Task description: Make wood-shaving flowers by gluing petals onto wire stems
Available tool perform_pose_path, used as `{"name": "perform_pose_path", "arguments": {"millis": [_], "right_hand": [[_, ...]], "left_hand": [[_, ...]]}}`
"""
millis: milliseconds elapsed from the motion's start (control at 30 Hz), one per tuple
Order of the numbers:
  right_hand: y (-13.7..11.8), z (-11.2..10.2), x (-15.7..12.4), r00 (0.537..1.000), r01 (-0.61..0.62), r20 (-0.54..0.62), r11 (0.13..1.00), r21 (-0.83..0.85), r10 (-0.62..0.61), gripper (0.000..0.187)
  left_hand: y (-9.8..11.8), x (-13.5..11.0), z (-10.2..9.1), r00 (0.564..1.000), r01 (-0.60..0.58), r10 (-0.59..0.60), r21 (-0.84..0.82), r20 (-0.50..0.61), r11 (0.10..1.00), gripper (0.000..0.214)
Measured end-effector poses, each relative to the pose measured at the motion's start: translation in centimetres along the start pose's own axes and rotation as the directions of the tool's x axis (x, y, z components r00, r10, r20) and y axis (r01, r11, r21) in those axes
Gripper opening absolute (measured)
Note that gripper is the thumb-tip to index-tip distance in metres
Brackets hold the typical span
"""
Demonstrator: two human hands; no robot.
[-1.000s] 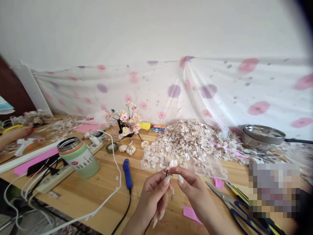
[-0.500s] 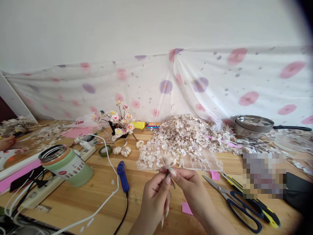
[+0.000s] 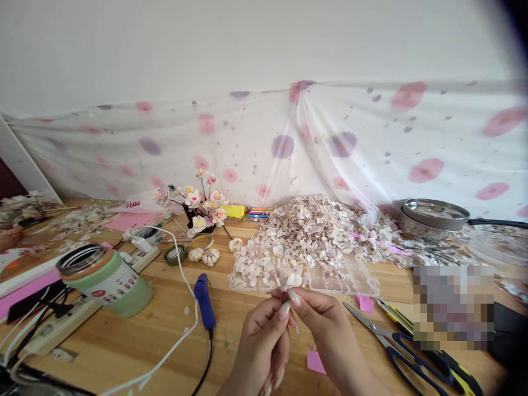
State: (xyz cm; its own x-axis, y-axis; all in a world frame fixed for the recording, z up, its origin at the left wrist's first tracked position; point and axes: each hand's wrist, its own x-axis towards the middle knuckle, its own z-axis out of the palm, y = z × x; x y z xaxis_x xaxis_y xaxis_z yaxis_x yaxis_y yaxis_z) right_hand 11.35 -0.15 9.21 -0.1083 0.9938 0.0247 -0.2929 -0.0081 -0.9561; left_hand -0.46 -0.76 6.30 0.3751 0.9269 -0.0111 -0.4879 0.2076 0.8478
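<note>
My left hand is closed in a pinch around the thin dark stem of a small flower with pale, papery petals. From the other side, my right hand pinches the flower at the base of its petals, thumb and fingertips together. The stem is mostly hidden by my fingers. Just beyond both hands lies a clear compartment tray with loose pale petals in it. A large heap of the same dry petals rises behind and partly over the tray.
Scissors and a yellow-black utility knife lie at right, near stacked metal pans. At left are a blue glue gun, white cable, green jar, power strip and finished flowers in a pot.
The view has shifted slightly. The petals in my fingers are turned and now spread toward the right. Both hands keep pinching the flower.
</note>
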Motion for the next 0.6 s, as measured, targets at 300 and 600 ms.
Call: {"name": "perform_pose_path", "arguments": {"millis": [300, 600], "right_hand": [[-0.1, 0.01, -0.38, 0.998, -0.047, -0.044, 0.998, 0.039, 0.049, 0.026], [-0.01, -0.41, -0.88, 0.999, 0.008, -0.033, 0.999, 0.037, -0.007, 0.022]], "left_hand": [[-0.15, 0.22, -0.7, 0.975, 0.047, 0.001, -0.213, 0.221, 0.976, 0.029], [-0.73, 0.1, -0.74, 0.959, 0.088, -0.007, -0.272, 0.283, 0.958, 0.027]]}}
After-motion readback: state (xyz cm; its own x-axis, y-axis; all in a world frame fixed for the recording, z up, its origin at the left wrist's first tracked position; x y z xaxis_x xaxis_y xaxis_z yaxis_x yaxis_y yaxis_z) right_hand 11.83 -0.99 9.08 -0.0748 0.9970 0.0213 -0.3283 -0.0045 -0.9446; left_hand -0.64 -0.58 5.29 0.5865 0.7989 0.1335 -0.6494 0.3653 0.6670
